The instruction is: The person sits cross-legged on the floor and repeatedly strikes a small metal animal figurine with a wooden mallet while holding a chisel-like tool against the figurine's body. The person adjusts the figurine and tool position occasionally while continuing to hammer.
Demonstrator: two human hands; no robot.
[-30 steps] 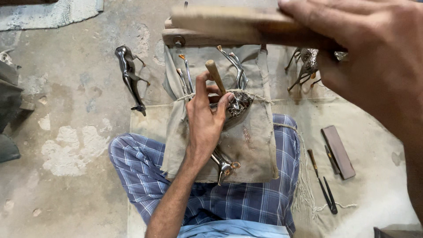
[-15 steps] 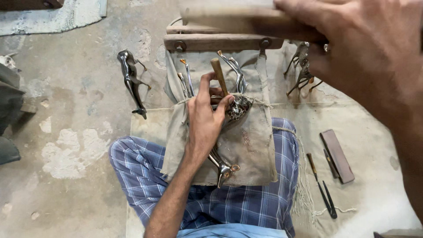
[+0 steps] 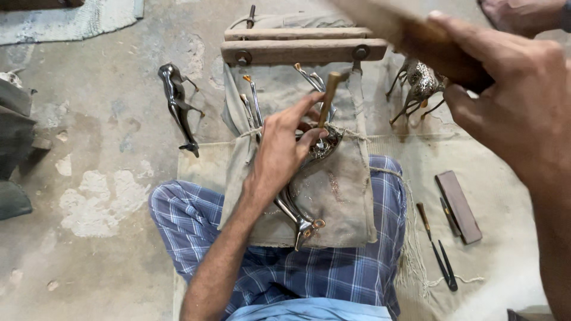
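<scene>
Left hand (image 3: 282,148) pins the metal horse (image 3: 303,196) on the cloth (image 3: 339,202) over the lap, fingers pinching a punch (image 3: 326,98) upright on it. Right hand (image 3: 511,95) is raised (blurred), fist wrapped round a wooden mallet (image 3: 416,41).

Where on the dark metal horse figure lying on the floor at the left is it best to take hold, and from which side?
Probably around the body of the dark horse figure, coming from above. It lies on its side on the concrete floor, with thin legs sticking out toward the cloth; the trunk is the thickest part and nothing covers it. The legs look slender, so they seem a poorer grip.
</scene>
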